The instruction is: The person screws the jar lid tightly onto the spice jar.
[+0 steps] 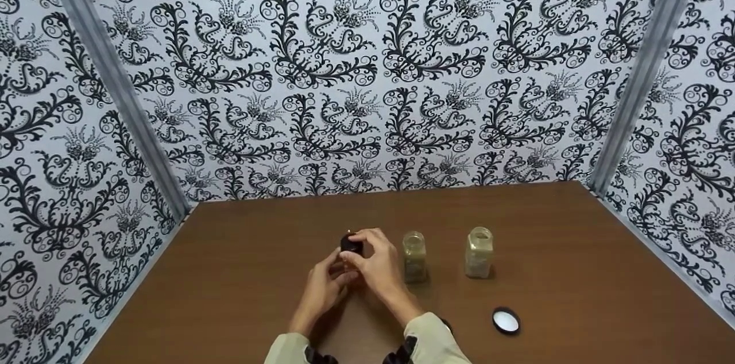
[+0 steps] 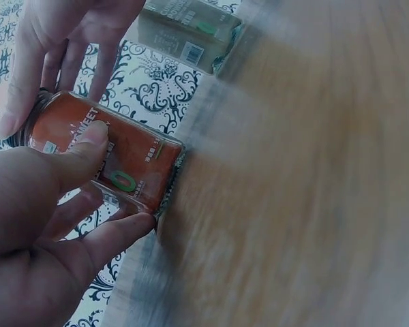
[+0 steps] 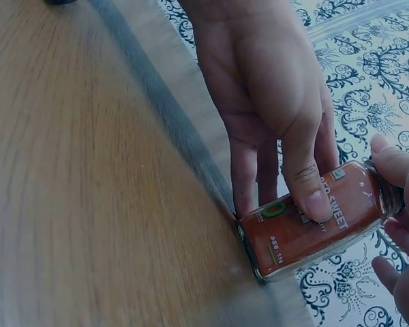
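A person in pale sleeves (image 1: pixel 433 341) works with both hands on a small glass jar of red powder (image 2: pixel 143 153) just left of an uncapped jar of olive-green powder (image 1: pixel 414 260) on a brown wooden table (image 1: pixel 247 272). The left hand (image 1: pixel 324 289) is curled round the red jar's lower body, its thumb laid across the printed label and its fingers reaching around toward the base. The right hand (image 1: pixel 376 263), between the two jars, has fingers and thumb bent around the black cap (image 1: pixel 351 244) at the red jar's top. From here, I cannot tell whether the red jar's base touches the wood. To the right of the olive-green jar, and well apart from it, stands a second uncapped jar (image 1: pixel 479 258) with pale contents. Nearer the person than the olive-green jar, and off to its right, a loose black lid (image 1: pixel 506 321) lies with its white inside facing up. Beyond the olive-green jar, past the table's far edge, rises a white backdrop (image 1: pixel 344 77) patterned with black scrolls and flourishes.
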Demonstrator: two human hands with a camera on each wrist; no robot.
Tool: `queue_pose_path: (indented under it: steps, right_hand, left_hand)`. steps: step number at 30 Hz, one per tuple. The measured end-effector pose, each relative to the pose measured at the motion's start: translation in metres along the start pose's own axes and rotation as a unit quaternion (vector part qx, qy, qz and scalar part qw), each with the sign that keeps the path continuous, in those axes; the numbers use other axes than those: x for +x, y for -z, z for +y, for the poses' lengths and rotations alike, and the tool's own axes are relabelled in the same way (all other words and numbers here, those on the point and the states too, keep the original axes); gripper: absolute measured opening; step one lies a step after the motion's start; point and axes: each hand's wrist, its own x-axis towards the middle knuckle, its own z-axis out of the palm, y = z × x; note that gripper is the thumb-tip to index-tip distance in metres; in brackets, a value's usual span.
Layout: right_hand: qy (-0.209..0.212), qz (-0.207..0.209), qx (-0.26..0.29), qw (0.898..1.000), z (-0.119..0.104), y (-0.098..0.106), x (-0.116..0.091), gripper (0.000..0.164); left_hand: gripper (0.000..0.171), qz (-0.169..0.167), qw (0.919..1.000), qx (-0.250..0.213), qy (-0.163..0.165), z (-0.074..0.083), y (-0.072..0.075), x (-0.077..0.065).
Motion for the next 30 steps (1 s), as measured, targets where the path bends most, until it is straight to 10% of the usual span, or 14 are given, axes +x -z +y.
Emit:
queue_pose_path:
  steps: [10, 19, 30]
  right_hand:
    - [-0.032, 0.005, -0.035, 0.999, -0.0037, -0.0017, 0.0008, 0.029]
    - [0.022, 0.034, -0.052, 0.998, -0.0018, -0.0051, 0.0005, 0.03]
    - [-0.013, -0.031, 0.002, 0.999, -0.0002, 0.0007, -0.0011, 0.02]
  left_hand:
    - [0.063, 0.006, 1.0, -0.004, -0.003, 0.0008, -0.0015, -0.0004]
    - [0.055, 0.006, 0.9998, 0.014, -0.014, 0.0037, -0.0001, -0.0025]
    - [0.066, 0.008, 1.0, 0.0, -0.004, 0.0031, -0.0015, -0.002]
